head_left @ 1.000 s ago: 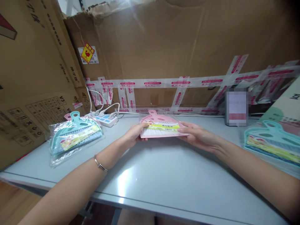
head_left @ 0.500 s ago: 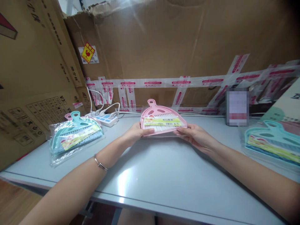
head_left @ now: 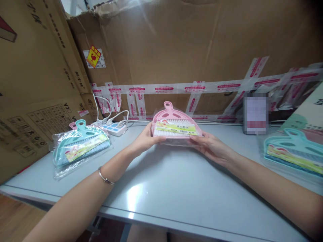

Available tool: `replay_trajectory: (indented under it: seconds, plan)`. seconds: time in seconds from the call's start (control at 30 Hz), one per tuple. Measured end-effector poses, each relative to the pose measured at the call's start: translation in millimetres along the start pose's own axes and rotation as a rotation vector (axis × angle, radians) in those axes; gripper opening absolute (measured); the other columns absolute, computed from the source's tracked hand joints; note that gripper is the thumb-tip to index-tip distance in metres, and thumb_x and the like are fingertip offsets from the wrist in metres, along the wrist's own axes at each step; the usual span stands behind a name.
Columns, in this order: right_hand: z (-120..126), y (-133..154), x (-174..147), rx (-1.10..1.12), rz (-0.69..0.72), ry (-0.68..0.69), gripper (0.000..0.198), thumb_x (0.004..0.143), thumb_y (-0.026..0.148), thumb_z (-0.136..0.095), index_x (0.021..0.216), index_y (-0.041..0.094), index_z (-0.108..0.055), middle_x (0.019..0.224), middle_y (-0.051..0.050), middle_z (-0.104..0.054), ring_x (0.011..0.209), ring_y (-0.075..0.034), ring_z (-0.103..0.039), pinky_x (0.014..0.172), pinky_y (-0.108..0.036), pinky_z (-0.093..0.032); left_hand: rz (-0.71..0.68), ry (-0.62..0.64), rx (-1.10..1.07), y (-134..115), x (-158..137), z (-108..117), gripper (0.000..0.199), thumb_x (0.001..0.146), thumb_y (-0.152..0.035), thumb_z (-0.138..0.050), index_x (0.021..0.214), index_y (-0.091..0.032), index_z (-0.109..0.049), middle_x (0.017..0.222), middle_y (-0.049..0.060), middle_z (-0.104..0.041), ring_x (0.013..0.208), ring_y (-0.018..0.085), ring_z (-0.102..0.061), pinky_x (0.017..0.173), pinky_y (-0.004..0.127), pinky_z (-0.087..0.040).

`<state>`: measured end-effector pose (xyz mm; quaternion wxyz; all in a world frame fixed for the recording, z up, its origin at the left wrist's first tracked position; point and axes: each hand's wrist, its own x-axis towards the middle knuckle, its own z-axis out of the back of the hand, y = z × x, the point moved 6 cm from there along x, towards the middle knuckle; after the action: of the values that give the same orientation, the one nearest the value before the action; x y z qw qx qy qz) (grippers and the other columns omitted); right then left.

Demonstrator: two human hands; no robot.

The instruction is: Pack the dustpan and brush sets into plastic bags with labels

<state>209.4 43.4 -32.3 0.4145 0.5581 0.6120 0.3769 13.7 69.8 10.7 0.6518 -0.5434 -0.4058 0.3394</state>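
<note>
A pink dustpan and brush set (head_left: pixel 174 126) in clear wrapping, with a yellow-green label across white bristles, is held up above the grey table (head_left: pixel 176 188). My left hand (head_left: pixel 146 138) grips its left lower corner, thumb on the front. At the right lower corner my right hand (head_left: pixel 210 146) is closed on the same set. The handle with its hole points up and away from me. The fingers behind the pan are partly hidden.
On the left lies a bagged teal dustpan set (head_left: pixel 82 144), with pink showing behind it. Behind stands a white power strip (head_left: pixel 114 128) with cables. At right are another teal dustpan set (head_left: pixel 290 148) and a blurred upright device (head_left: pixel 256 114). Large cardboard boxes (head_left: pixel 161 43) wall the back.
Both hands have tilted the pink dustpan set more upright and raised it slightly. Its handle has shifted up and a little right. The other sets have stayed in place.
</note>
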Motion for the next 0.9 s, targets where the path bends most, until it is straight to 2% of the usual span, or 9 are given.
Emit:
replay_trajectory:
  seconds: [0.13, 0.27, 0.4, 0.47, 0.53, 0.6, 0.7, 0.8, 0.9]
  plan:
    - [-5, 1, -3, 0.034, 0.018, -0.010, 0.019, 0.072, 0.002, -0.062, 0.087, 0.015, -0.062, 0.095, -0.005, -0.069, 0.081, -0.012, -0.067, 0.076, -0.018, -0.056, 0.037, -0.108, 0.067, -6, -2, 1, 0.041, 0.068, -0.015, -0.068, 0.106, -0.010, -0.051, 0.087, 0.006, -0.063, 0.061, 0.010, -0.057, 0.049, 0.021, -0.043]
    - [-7, -5, -5, 0.070, -0.023, -0.091, 0.020, 0.073, -0.005, -0.055, 0.080, 0.012, -0.063, 0.086, -0.007, -0.070, 0.074, -0.011, -0.067, 0.070, -0.014, -0.057, 0.082, -0.255, 0.158, 0, -4, 7, 0.019, 0.076, -0.018, -0.060, 0.093, -0.011, -0.054, 0.063, -0.001, -0.058, 0.046, 0.007, -0.052, 0.041, 0.018, -0.037]
    - [-2, -5, -5, 0.085, -0.024, -0.184, 0.023, 0.074, -0.007, -0.050, 0.077, 0.013, -0.061, 0.076, -0.005, -0.069, 0.065, -0.009, -0.066, 0.063, -0.012, -0.057, 0.112, -0.289, 0.245, 10, -3, 11, 0.017, 0.077, -0.026, -0.060, 0.083, -0.010, -0.059, 0.047, -0.004, -0.052, 0.036, 0.005, -0.042, 0.040, 0.018, -0.033]
    - [1, -2, -4, 0.086, -0.026, -0.205, 0.023, 0.074, -0.007, -0.050, 0.076, 0.014, -0.060, 0.072, -0.003, -0.068, 0.062, -0.008, -0.065, 0.060, -0.011, -0.056, 0.106, -0.247, 0.264, 13, -1, 10, 0.022, 0.077, -0.030, -0.061, 0.084, -0.009, -0.061, 0.059, 0.002, -0.060, 0.045, 0.007, -0.050, 0.043, 0.019, -0.037]
    - [5, 1, -4, 0.085, -0.033, -0.226, 0.022, 0.076, -0.005, -0.049, 0.076, 0.014, -0.060, 0.069, -0.003, -0.067, 0.058, -0.008, -0.064, 0.057, -0.010, -0.056, 0.059, -0.178, 0.265, 12, -1, 7, 0.036, 0.076, -0.035, -0.062, 0.101, -0.010, -0.059, 0.087, 0.010, -0.067, 0.065, 0.013, -0.061, 0.054, 0.023, -0.045]
    - [7, 3, -3, 0.083, -0.043, -0.238, 0.022, 0.076, -0.005, -0.047, 0.076, 0.014, -0.059, 0.066, -0.002, -0.067, 0.056, -0.007, -0.064, 0.054, -0.010, -0.055, -0.035, -0.094, 0.268, 7, -1, 3, 0.067, 0.071, -0.038, -0.068, 0.129, -0.015, -0.041, 0.122, 0.016, -0.056, 0.097, 0.021, -0.060, 0.075, 0.031, -0.049]
    - [9, 6, -3, 0.074, -0.054, -0.237, 0.021, 0.077, -0.003, -0.048, 0.076, 0.015, -0.059, 0.061, -0.002, -0.066, 0.051, -0.008, -0.062, 0.050, -0.011, -0.053, -0.258, 0.068, 0.384, -7, -4, -5, 0.107, 0.055, -0.034, -0.081, 0.142, -0.023, -0.018, 0.146, 0.015, -0.029, 0.131, 0.028, -0.032, 0.104, 0.040, -0.031]
    - [10, 7, -3, 0.062, -0.051, -0.226, 0.018, 0.076, 0.001, -0.051, 0.074, 0.017, -0.059, 0.058, -0.002, -0.066, 0.048, -0.008, -0.060, 0.048, -0.012, -0.052, -0.381, 0.112, 0.526, -13, -5, -6, 0.090, 0.055, -0.032, -0.081, 0.135, -0.025, -0.038, 0.142, 0.011, -0.039, 0.130, 0.029, -0.035, 0.106, 0.040, -0.029]
    - [9, 9, -4, 0.043, -0.038, -0.210, 0.016, 0.075, 0.003, -0.053, 0.073, 0.017, -0.060, 0.058, -0.002, -0.066, 0.049, -0.009, -0.061, 0.050, -0.014, -0.053, -0.324, -0.035, 0.519, -10, -2, 4, 0.047, 0.071, -0.031, -0.069, 0.116, -0.022, -0.058, 0.124, 0.010, -0.058, 0.112, 0.025, -0.053, 0.092, 0.037, -0.042]
